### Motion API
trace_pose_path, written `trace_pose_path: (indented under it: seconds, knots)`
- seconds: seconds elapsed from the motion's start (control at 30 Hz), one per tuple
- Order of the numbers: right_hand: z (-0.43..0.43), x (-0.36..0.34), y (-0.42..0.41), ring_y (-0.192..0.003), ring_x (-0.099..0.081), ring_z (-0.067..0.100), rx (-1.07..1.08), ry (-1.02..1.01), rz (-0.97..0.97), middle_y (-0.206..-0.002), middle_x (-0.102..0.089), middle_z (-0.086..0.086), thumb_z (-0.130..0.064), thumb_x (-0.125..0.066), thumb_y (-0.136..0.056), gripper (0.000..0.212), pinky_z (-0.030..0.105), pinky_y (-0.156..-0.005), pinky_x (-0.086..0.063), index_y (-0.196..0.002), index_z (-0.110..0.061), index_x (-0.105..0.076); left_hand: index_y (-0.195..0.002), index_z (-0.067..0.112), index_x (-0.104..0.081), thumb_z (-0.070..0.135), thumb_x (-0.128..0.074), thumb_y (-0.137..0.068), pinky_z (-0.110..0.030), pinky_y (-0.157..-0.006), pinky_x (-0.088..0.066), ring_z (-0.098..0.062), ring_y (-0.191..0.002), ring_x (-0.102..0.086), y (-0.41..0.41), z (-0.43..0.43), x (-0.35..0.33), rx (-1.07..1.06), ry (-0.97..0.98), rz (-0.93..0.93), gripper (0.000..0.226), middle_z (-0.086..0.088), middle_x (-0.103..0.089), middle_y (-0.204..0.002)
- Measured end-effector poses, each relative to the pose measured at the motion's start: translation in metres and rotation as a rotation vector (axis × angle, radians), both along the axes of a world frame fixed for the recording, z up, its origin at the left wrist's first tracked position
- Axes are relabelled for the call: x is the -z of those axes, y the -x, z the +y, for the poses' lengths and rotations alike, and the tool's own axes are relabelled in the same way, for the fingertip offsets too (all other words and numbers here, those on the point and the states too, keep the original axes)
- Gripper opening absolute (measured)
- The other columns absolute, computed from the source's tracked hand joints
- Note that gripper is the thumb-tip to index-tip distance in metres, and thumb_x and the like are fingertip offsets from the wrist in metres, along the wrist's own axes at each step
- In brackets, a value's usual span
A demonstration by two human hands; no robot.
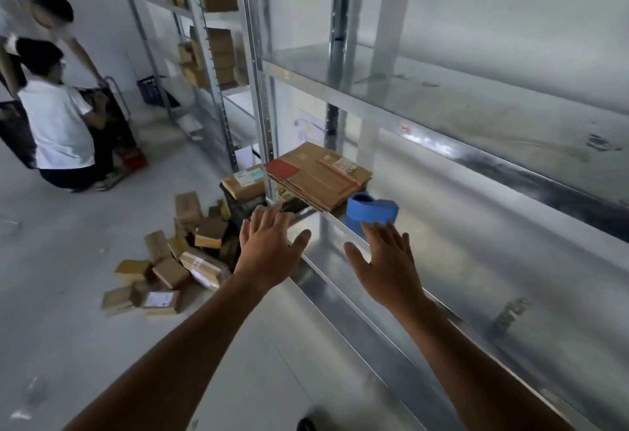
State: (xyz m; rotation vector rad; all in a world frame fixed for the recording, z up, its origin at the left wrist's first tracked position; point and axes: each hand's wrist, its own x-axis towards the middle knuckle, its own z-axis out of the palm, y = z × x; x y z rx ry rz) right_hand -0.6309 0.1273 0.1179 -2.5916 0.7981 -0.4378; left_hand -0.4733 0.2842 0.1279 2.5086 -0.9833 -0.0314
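Here, left hand [269, 248] and right hand [386, 269] were held out open, nothing was gripped, flat cardboard [318, 175] was seen on the metal shelf [459, 247], blue roll [372, 209] just beside it.

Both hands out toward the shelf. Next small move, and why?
Probably reach forward to the cardboard stack and take its near edge. The left hand and right hand are open, hold nothing and are short of it. The blue roll sits beside the stack, just ahead of the right hand, so steer that hand left of it.
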Motion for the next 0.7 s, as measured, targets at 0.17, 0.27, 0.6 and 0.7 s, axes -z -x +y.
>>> trace_pose_path:
  seconds: [0.17, 0.27, 0.6, 0.7]
  knots:
    - [-0.032, 0.012, -0.068, -0.157, -0.01, 0.024, -0.014, -0.11, 0.025, -0.166, -0.028, 0.006, -0.078, -0.012, -0.081, 0.099, 0.043, -0.126, -0.008, -0.158, -0.02, -0.031, -0.149, 0.029, -0.037, 0.066, -0.037, -0.097, -0.056, -0.123, -0.001, -0.022, -0.153, -0.001, -0.069, -0.039, 0.004, 0.0, -0.057, 0.038, 0.064, 0.003, -0.02, -0.163]
    - [-0.05, 0.013, -0.105, -0.157, -0.008, 0.022, -0.011, -0.157, 0.047, -0.168, -0.023, 0.0, -0.078, -0.018, -0.084, 0.093, 0.041, -0.125, -0.008, -0.16, -0.025, -0.026, -0.149, 0.028, -0.038, 0.065, -0.039, -0.096, -0.057, -0.123, -0.005, -0.023, -0.153, -0.003, -0.105, -0.064, 0.007, 0.016, -0.062, 0.036, 0.065, 0.002, -0.021, -0.163]
    - [-0.09, 0.059, -0.217, -0.127, -0.043, 0.012, 0.116, -0.271, -0.046, -0.138, -0.048, -0.005, -0.064, -0.044, -0.096, 0.056, 0.031, -0.094, -0.039, -0.143, -0.033, -0.044, -0.15, 0.035, -0.029, 0.062, -0.045, -0.095, -0.051, -0.121, -0.006, -0.022, -0.151, -0.007, -0.224, -0.129, 0.055, 0.123, 0.007, 0.13, 0.064, 0.004, -0.019, -0.162]
    - [-0.093, 0.069, -0.253, -0.128, -0.045, 0.017, 0.194, -0.29, -0.054, -0.14, -0.048, 0.0, -0.059, -0.044, -0.096, 0.053, 0.033, -0.097, -0.04, -0.139, -0.029, -0.047, -0.153, 0.035, -0.025, 0.065, -0.042, -0.095, -0.055, -0.122, -0.005, -0.026, -0.152, -0.004, -0.269, -0.146, 0.071, 0.192, -0.019, 0.2, 0.068, 0.0, -0.016, -0.164]
